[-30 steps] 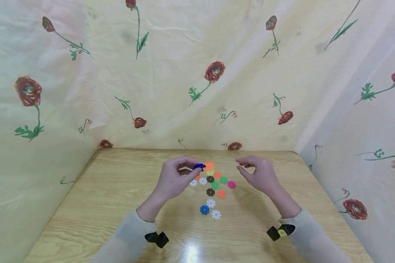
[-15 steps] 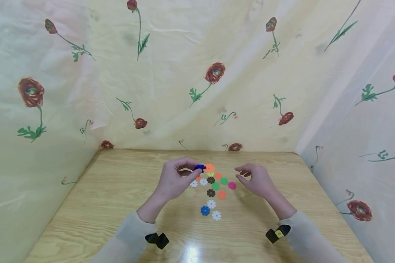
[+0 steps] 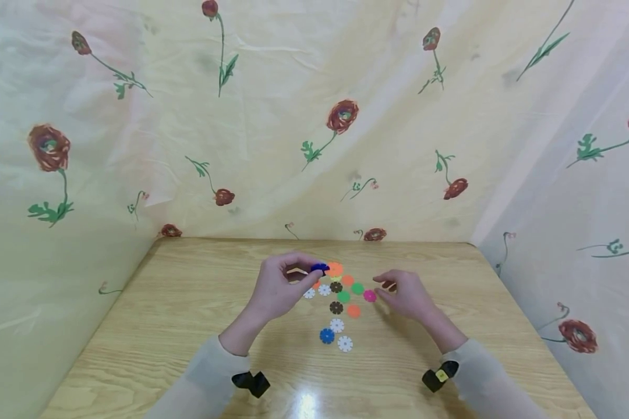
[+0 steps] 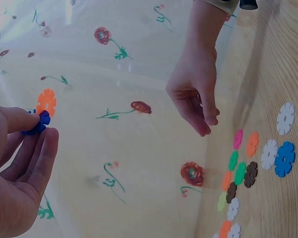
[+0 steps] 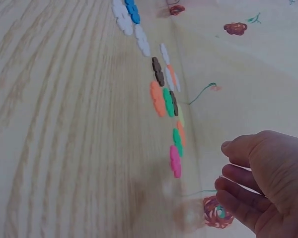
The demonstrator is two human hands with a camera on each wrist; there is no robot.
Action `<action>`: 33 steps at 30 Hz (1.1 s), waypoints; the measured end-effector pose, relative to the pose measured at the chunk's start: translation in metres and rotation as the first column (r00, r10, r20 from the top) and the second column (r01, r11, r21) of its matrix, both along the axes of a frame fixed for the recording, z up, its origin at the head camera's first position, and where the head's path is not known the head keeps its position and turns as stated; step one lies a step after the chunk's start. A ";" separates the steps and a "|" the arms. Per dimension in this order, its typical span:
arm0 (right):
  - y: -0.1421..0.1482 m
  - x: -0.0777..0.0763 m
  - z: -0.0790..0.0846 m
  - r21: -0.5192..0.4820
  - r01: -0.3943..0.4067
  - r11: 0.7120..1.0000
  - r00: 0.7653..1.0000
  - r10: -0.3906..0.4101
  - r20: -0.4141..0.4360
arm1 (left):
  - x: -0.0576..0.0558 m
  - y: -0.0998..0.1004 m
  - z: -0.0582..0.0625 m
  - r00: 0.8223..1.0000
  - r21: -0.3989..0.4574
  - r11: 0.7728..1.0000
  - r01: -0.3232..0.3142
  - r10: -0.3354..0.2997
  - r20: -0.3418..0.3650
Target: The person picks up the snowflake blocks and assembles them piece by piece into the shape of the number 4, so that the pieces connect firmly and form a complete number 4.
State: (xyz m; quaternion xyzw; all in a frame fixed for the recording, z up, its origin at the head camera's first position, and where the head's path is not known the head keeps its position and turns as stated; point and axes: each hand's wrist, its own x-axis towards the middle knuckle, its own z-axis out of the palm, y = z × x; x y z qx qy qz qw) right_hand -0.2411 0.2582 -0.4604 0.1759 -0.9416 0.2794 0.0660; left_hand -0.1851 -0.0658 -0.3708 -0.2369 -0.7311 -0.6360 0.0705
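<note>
My left hand (image 3: pixel 280 289) pinches a dark blue notched plastic disc (image 4: pixel 43 119) between thumb and fingers, raised above the table. An orange notched disc (image 4: pixel 46 101) is joined to the blue one and sticks out past the fingertips. Off to the right, my right hand (image 3: pixel 406 295) hovers with relaxed, slightly bent fingers and holds nothing. In the head view its thumb tip lies close to a pink disc (image 3: pixel 369 296); the right wrist view shows the hand (image 5: pixel 268 181) apart from that disc (image 5: pixel 175 161).
Several loose notched discs lie on the wooden table (image 3: pixel 188 326), among them a blue disc (image 3: pixel 327 336), a white disc (image 3: pixel 345 344), a brown disc (image 3: pixel 336 308) and a green disc (image 3: pixel 357 288). Flower-patterned cloth (image 3: pixel 272 145) hangs behind and at both sides.
My right hand has come down and slightly left, towards the pink disc. The left hand stays almost still with the joined blue and orange discs.
</note>
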 end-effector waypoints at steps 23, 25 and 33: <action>-0.005 0.004 -0.015 0.048 -0.042 0.998 0.996 0.038 0.076 | -0.001 0.001 -0.002 1.000 0.007 1.000 0.022 -0.022 -0.004; -0.006 0.004 -0.017 0.047 -0.055 0.997 0.995 0.051 0.080 | -0.001 0.001 -0.002 1.000 0.001 1.000 0.016 -0.016 -0.008; -0.008 0.001 -0.025 0.090 -0.053 0.995 0.998 0.049 0.051 | 0.001 0.001 -0.001 1.000 -0.019 1.000 0.007 -0.008 -0.014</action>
